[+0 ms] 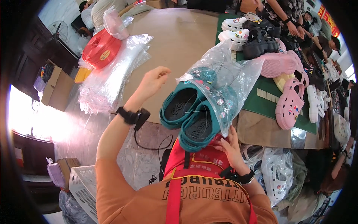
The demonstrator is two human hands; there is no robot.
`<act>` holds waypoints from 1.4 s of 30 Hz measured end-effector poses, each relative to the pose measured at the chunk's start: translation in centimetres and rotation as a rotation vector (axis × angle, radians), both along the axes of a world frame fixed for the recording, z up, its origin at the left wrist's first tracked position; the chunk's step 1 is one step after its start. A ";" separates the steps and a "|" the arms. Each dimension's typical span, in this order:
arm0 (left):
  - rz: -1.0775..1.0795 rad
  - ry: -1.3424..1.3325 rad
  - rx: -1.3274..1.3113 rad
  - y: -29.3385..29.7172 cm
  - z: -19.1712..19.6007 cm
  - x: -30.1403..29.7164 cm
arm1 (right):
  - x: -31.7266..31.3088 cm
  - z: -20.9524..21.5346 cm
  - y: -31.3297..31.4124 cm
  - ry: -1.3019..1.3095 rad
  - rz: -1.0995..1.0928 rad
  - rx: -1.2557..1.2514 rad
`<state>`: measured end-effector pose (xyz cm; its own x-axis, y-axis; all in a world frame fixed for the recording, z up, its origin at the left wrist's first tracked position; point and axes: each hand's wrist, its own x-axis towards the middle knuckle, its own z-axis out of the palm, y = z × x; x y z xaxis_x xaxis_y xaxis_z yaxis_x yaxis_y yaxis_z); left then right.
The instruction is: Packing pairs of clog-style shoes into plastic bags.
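Fingers (pixel 228 139) of right hand (pixel 232 149) grip teal clogs (pixel 188 117) beneath clear bag (pixel 223 80); left hand (pixel 152 83) pinched shut beside bag. Risk: thin plastic tears, clogs slip out.

Shoe-packing workshop: clogs (pixel 289 104), plastic bags (pixel 108 82)

A round tan table (pixel 179 41) carries clear bags (pixel 112 74), a green mat (pixel 268 106) and clogs (pixel 291 104).
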<state>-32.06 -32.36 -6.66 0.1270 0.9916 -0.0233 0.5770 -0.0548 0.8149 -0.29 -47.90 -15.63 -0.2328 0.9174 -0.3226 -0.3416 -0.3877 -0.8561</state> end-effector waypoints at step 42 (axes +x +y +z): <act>0.062 -0.677 0.132 -4.7 4.4 4.8 | 3.8 12.4 8.4 -0.290 -0.261 0.304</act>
